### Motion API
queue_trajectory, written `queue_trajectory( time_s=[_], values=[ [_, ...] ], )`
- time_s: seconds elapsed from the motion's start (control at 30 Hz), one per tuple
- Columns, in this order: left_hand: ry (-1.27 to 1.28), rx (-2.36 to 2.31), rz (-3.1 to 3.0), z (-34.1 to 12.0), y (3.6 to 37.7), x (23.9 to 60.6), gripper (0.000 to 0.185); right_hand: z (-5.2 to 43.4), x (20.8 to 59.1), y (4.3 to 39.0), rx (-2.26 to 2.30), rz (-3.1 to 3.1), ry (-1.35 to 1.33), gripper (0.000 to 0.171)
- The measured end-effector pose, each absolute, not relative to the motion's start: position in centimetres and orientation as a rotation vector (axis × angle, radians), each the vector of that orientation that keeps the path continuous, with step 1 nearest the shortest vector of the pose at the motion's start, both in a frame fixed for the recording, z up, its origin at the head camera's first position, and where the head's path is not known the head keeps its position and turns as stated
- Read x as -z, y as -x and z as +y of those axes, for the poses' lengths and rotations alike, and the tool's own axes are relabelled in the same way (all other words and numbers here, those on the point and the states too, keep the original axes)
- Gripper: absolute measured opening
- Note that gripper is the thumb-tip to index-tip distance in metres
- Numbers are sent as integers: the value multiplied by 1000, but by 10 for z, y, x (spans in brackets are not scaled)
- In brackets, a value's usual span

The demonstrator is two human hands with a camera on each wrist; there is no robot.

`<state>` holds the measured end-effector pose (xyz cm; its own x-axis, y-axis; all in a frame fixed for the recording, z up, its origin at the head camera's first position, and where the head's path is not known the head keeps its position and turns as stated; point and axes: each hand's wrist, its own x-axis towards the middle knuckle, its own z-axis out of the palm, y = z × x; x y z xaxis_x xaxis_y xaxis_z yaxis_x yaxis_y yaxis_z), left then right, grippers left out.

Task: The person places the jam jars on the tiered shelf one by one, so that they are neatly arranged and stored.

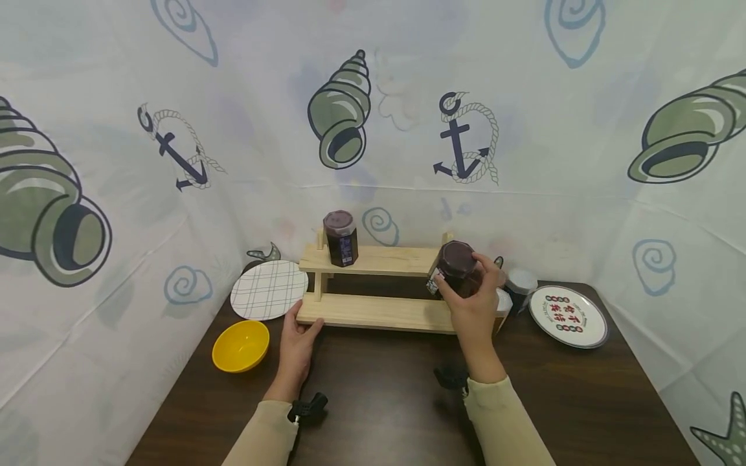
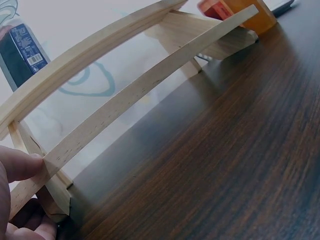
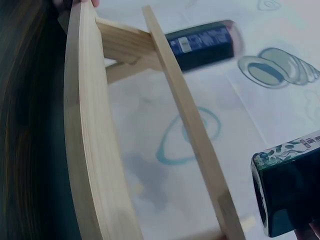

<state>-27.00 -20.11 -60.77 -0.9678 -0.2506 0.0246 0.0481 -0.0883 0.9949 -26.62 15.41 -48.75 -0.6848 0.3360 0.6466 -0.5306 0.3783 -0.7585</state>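
Note:
A two-tier wooden rack (image 1: 379, 310) stands at the back of the dark table. My left hand (image 1: 296, 346) grips the left end of its lower shelf; in the left wrist view the thumb (image 2: 22, 164) lies on the board, with fingers curled beneath. My right hand (image 1: 474, 310) holds a dark lidded jar (image 1: 456, 262), tilted, in front of the upper shelf's right end. That jar (image 3: 290, 185) shows a patterned label in the right wrist view, apart from the rack's boards. Another dark jar (image 1: 340, 239) stands upright on the upper shelf's left end.
Left of the rack are a yellow bowl (image 1: 241, 346) and a white checked plate (image 1: 269, 290). On the right sit a plate with red lettering (image 1: 568, 317) and a white-lidded container (image 1: 520, 285). A printed cloth (image 1: 408, 129) hangs behind the table.

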Motion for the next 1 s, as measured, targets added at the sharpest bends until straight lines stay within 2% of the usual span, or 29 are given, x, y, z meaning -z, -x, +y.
queue_trajectory(
  time_s=[0.37, 1.0],
  values=[
    [-236, 2137, -1978, -200, 266, 608, 81, 117, 484, 300, -1479, -1973, -260, 88],
    [-241, 2134, -1990, -201, 268, 604, 82, 95, 471, 337, -1536, -2097, -301, 88]
  ],
)
